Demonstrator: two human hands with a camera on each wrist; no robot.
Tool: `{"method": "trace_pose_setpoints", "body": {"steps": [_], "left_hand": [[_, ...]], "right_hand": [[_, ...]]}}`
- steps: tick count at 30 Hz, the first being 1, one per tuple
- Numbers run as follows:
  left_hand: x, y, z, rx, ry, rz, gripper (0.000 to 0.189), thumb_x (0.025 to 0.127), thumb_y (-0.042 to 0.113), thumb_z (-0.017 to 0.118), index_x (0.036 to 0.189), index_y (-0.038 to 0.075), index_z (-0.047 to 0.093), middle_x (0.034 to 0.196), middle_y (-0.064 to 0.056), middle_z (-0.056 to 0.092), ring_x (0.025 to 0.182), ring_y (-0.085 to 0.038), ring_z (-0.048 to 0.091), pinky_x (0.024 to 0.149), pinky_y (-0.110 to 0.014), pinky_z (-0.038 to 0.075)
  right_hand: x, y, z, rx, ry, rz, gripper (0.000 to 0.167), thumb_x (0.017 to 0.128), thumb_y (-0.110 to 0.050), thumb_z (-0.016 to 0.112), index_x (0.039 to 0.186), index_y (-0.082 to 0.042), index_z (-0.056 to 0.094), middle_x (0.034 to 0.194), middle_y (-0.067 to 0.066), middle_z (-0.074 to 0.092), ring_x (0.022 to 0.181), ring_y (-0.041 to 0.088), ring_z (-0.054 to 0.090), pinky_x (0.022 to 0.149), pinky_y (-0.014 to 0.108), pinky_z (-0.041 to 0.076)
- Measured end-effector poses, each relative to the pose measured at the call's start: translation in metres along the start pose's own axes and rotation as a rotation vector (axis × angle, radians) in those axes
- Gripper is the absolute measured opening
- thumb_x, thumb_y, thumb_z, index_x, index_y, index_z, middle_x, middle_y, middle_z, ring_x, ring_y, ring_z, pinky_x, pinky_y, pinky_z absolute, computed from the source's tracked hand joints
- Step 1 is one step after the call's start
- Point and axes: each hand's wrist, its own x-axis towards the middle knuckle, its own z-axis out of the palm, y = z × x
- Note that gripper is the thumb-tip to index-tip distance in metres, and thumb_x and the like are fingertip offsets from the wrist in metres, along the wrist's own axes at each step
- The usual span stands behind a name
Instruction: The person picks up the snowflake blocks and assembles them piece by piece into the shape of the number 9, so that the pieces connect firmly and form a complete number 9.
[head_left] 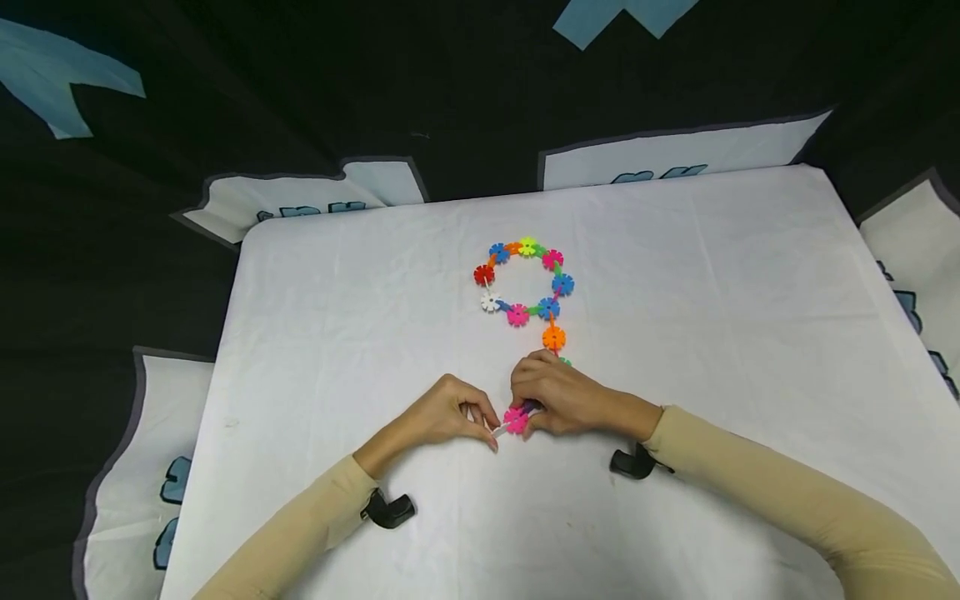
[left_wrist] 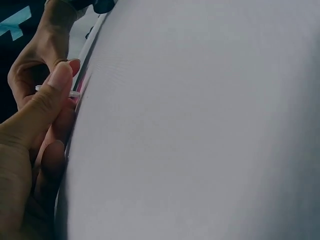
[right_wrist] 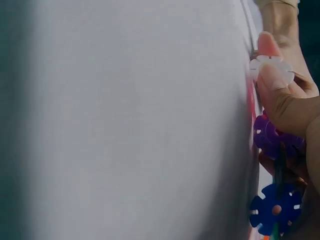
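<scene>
A chain of notched plastic interlocking discs lies on the white table, its far part closed in a ring with a blue disc (head_left: 563,285) on its right side. An orange disc (head_left: 553,337) leads from the ring toward my right hand (head_left: 562,395), which covers part of the tail. That hand's thumb and fingers grip a pink disc (head_left: 516,420), with a purple disc (right_wrist: 269,137) beside them. My left hand (head_left: 448,411) pinches a white disc (right_wrist: 272,70) between thumb and fingers. Seen nearly edge-on, the white disc meets the pink disc's left edge.
The white tablecloth (head_left: 360,292) spreads around the chain. Black wrist mounts (head_left: 390,510) hang under both forearms, close over the cloth. Dark cloth with blue and white shapes (head_left: 465,100) borders the table's far side.
</scene>
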Motion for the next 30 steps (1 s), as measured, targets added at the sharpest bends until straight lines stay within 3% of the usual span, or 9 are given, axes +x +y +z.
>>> {"method": "trace_pose_setpoints", "body": {"steps": [8,13,19,22,25,30], "left_hand": [[-0.002,0.005,-0.004,0.003,-0.066,-0.097,0.016,0.074,0.025,0.086,0.081,0.016,0.075,0.071,0.003,0.072,0.055,-0.005,0.059,0.049,-0.019,0.047],[0.0,0.008,-0.004,0.021,-0.069,-0.102,0.01,0.079,0.02,0.083,0.08,0.013,0.075,0.067,-0.004,0.07,0.052,-0.004,0.054,0.048,-0.015,0.042],[-0.004,0.028,-0.009,0.033,-0.017,-0.107,0.005,0.083,0.005,0.077,0.079,0.004,0.074,0.067,-0.011,0.069,0.054,-0.006,0.053,0.05,-0.017,0.044],[-0.007,0.023,-0.011,0.05,0.038,-0.051,0.005,0.083,0.008,0.078,0.079,0.008,0.074,0.066,-0.003,0.067,0.055,-0.003,0.052,0.05,-0.019,0.046],[-0.009,0.009,-0.01,0.068,0.079,0.025,0.006,0.082,0.013,0.08,0.08,0.013,0.074,0.066,0.004,0.066,0.055,-0.001,0.052,0.049,-0.019,0.046],[-0.009,0.003,-0.008,0.121,0.069,0.066,0.015,0.078,0.018,0.084,0.088,0.013,0.074,0.074,0.006,0.07,0.058,0.0,0.056,0.051,-0.019,0.049]], "right_hand": [[-0.008,-0.001,0.003,-0.104,-0.024,-0.003,0.033,0.079,-0.045,0.079,0.097,-0.019,0.071,0.093,-0.008,0.064,0.106,0.015,0.053,0.103,0.039,0.037],[-0.016,0.0,-0.002,-0.13,0.042,-0.025,0.05,0.078,-0.049,0.078,0.114,-0.015,0.067,0.111,-0.001,0.06,0.114,0.02,0.05,0.104,0.043,0.036],[-0.03,0.016,-0.013,-0.158,0.146,0.092,0.06,0.078,-0.049,0.078,0.125,-0.017,0.063,0.138,0.01,0.051,0.136,0.031,0.038,0.111,0.057,0.025],[-0.034,0.022,-0.015,-0.183,0.14,0.129,0.056,0.081,-0.048,0.076,0.124,-0.014,0.065,0.143,0.014,0.048,0.14,0.033,0.035,0.111,0.057,0.027],[-0.034,0.022,-0.015,-0.185,0.141,0.136,0.051,0.084,-0.045,0.074,0.122,-0.013,0.066,0.144,0.014,0.049,0.139,0.033,0.037,0.109,0.054,0.032],[-0.034,0.02,-0.013,-0.2,0.163,0.151,0.048,0.083,-0.044,0.076,0.118,-0.012,0.067,0.142,0.014,0.05,0.138,0.033,0.038,0.11,0.052,0.034]]}}
